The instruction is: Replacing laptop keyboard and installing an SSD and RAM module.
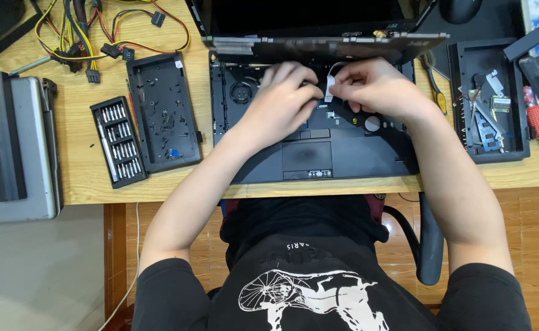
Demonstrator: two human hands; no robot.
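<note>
A black laptop (318, 156) lies opened up on the wooden desk (79, 178), its keyboard deck stripped and a round fan (242, 92) showing at the upper left. My left hand (281, 98) rests on the middle of the open chassis with its fingers curled down onto the parts. Just right of it, my right hand (373, 86) pinches a thin white ribbon cable (330, 86) that rises from the board. The two hands nearly touch above the touchpad (307, 156).
A black bit set (118, 141) and a black cover panel (163, 113) holding small screws lie left of the laptop. A bundle of coloured cables (91, 37) sits at the back left, a grey case (12, 147) far left. Right: a parts tray (487, 104), pliers (435, 83), a red screwdriver (536, 116).
</note>
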